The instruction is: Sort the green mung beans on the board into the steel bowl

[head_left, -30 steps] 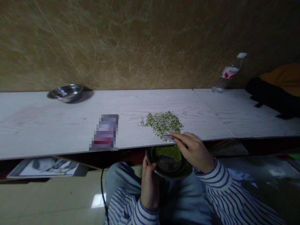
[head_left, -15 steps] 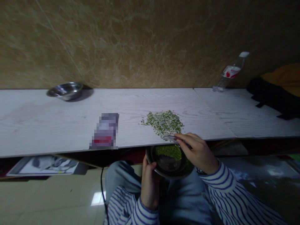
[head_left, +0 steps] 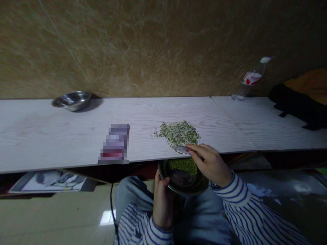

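Note:
My left hand (head_left: 162, 194) is closed on the rim of a metal bowl (head_left: 176, 188), tilted just below the table's front edge. Small green beans (head_left: 184, 165) lie in the far part of that bowl. Pinched in my right hand (head_left: 211, 163) is a spoon (head_left: 181, 149), its shiny oval end at the table edge above the bowl. Touching or just in front of the spoon is a spread pile of green beans mixed with white grains (head_left: 178, 133) on the tabletop. The right hand hides the bowl's right rim and most of the spoon's handle.
A second metal bowl (head_left: 73, 101) stands at the back left of the white wood-grain table (head_left: 143, 112). A pixelated flat item (head_left: 114, 143) lies near the front edge. A plastic bottle (head_left: 251, 79) and a dark bag-like thing (head_left: 296, 105) are at right. Below left is an open drawer (head_left: 51, 180).
My right hand and the spoon have shifted slightly left along the table's edge. The bowl in my left hand has moved very little, and the pile looks nearly the same.

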Demonstrator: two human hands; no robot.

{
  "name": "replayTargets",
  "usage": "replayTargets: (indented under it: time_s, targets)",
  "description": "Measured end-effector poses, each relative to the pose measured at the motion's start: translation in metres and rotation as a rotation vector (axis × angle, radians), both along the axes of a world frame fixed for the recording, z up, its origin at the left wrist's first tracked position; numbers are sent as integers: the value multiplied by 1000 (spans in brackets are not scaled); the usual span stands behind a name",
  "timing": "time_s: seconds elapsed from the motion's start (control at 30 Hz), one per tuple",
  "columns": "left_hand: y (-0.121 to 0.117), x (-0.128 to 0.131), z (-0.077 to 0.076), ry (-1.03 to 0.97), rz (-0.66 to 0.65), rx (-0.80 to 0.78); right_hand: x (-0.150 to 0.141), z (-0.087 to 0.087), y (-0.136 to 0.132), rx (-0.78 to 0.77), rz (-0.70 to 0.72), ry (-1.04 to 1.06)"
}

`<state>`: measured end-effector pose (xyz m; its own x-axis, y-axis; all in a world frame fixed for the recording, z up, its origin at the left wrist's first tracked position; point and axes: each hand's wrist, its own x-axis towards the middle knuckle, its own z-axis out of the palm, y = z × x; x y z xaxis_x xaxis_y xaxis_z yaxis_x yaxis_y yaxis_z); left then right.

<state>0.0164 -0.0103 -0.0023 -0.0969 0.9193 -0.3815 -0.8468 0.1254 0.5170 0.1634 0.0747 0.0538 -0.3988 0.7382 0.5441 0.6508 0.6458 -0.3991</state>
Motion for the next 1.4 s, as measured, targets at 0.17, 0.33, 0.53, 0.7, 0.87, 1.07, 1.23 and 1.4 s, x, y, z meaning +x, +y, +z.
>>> replayTargets:
  time_s: [0.17, 0.33, 0.53, 0.7, 0.87, 1.07, 1.23, 1.4]
  targets:
    - [0, -5, -2, 27, -5, -2, 2, -1, -3, -16, 78, -8]
    - [-1, -9, -1, 36, 1, -16, 10, 0, -8, -25, 68, 15]
    - [-2, -6, -1, 14, -19, -3, 8, -3, -5, -15, -8, 36]
    - [-1, -4, -1, 25, -2, 0, 3, -5, 8, -18, -31, 29]
    - [0, -5, -1, 27, -14, -16, 2, -9, 34, -60, -55, 46]
    - [0, -5, -3, 39, -23, -41, 5, -1, 42, -49, -71, 45]
    - [0, -4, -6, 36, 2, -43, 12, 3, 37, 22, -114, 16]
    - [-1, -3, -8, 29, -1, -50, 9, 0, 37, 46, -109, -59]
